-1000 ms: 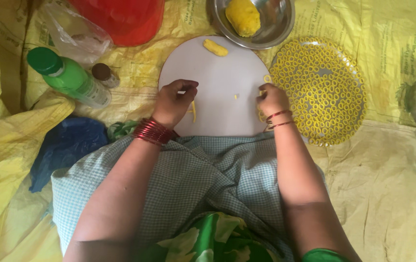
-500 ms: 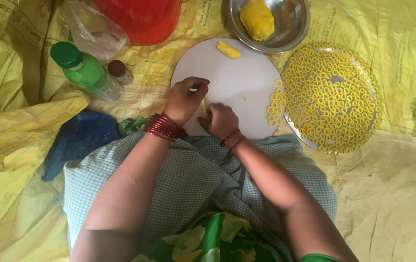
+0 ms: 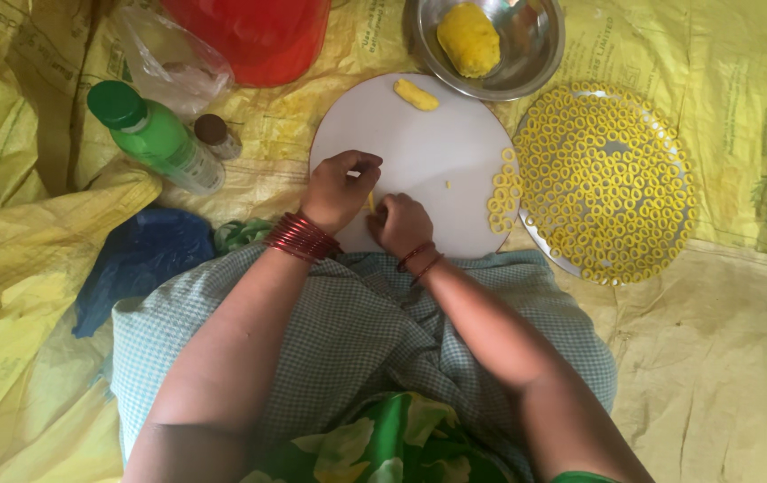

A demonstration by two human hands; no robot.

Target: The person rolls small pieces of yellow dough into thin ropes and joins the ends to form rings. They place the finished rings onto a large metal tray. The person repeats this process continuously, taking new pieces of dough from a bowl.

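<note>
Yellow dough, a thin short strip point(image 3: 371, 200) of it, is sitting between the two hands at the near edge of a round white board point(image 3: 437, 152) that is lying on a yellow woven plastic sheet point(image 3: 723, 358). The left hand point(image 3: 337, 188), wearing a stack of red bangles point(image 3: 301, 237) at the wrist, is resting on the board with its fingers curled together and its thumb and forefinger pinching toward the strip. The right hand point(image 3: 401, 224), with thin red bangles of its own, is lying just beside it, fingers bunched and closing on the strip's lower end; how firmly either hand is gripping cannot be told.

A small oblong lump of yellow dough point(image 3: 416, 94) is lying at the board's far edge. Beyond it, a round steel bowl point(image 3: 535, 63) is holding a larger lump of yellow dough point(image 3: 467, 39). Touching the board's right edge, a round steel plate point(image 3: 683, 210) is carrying many small yellow dough rings point(image 3: 607, 179), a few of which are spilling onto the board.

Off the board's left side, a green plastic bottle with a green cap point(image 3: 155, 136) is lying tilted, with a small brown-capped jar point(image 3: 217, 136) just beside it. A red plastic tub point(image 3: 249, 36) is standing at the sheet's far edge, and a crumpled blue plastic bag point(image 3: 138, 264) is lying near the person's checked cloth lap point(image 3: 357, 340).
</note>
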